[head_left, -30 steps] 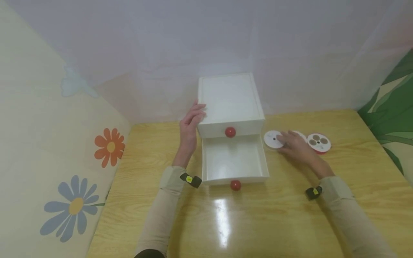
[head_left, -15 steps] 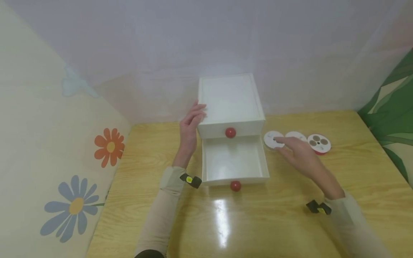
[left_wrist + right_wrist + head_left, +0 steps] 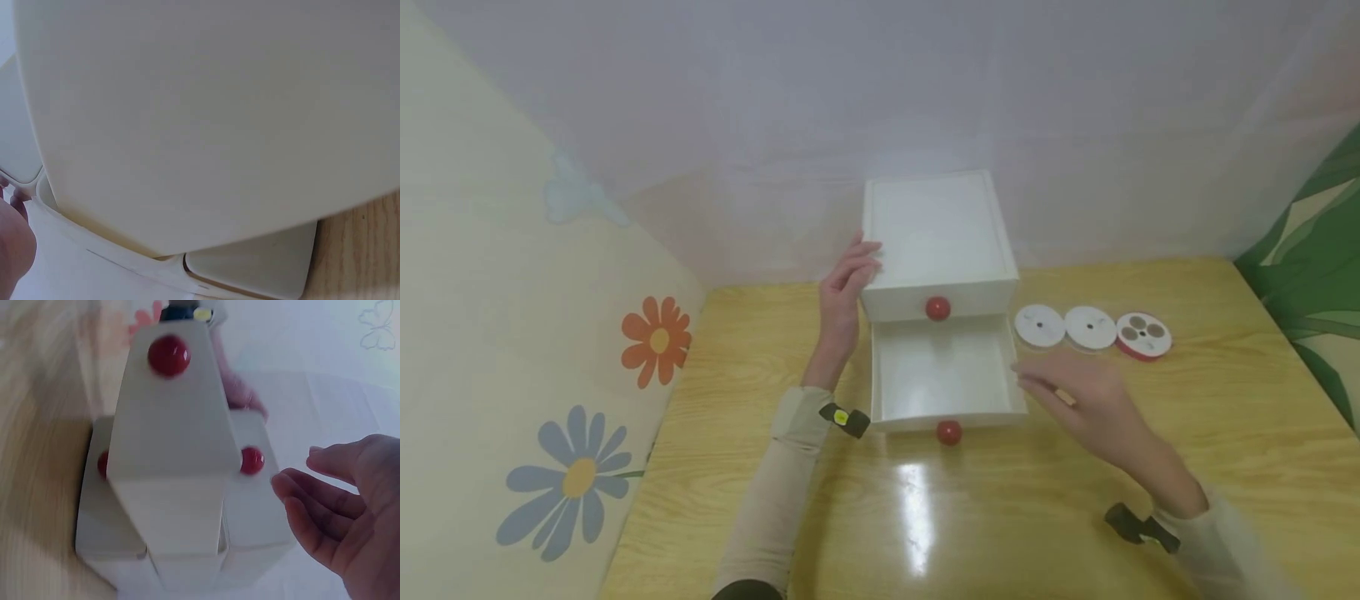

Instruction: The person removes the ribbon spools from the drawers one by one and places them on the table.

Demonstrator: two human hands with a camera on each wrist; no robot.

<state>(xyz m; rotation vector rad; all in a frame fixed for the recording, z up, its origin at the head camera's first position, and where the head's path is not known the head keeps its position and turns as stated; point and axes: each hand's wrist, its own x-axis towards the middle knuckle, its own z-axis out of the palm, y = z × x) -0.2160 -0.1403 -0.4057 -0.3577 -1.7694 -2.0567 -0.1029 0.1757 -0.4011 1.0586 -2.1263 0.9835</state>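
1. You are resting your left hand on the left upper edge of the white, box-shaped drawer cabinet, fingers lying relaxed over the rim and not wrapping around anything.
2. You are holding your right hand beside the right wall of the white, rectangular pulled-out drawer; whether your fingertips are touching that wall, you cannot tell from the head view.
3. Your right fingers are bending loosely and gripping nothing; the right wrist view is showing a gap between thumb and fingers.
4. The cabinet is standing upright on the yellowish wood-grain table, in front of the pale cloth backdrop.
5. The drawer is jutting toward you beneath the upper front, its glossy red round knob facing you; another red round knob is sitting on the upper front.
6. In the right wrist view, the pulled-out drawer is sticking out between two pushed-in fronts.
7. Right of the cabinet, three flat round discs are lying in a row: a plain white disc, a second white disc, and a red-edged white disc showing brownish circles.
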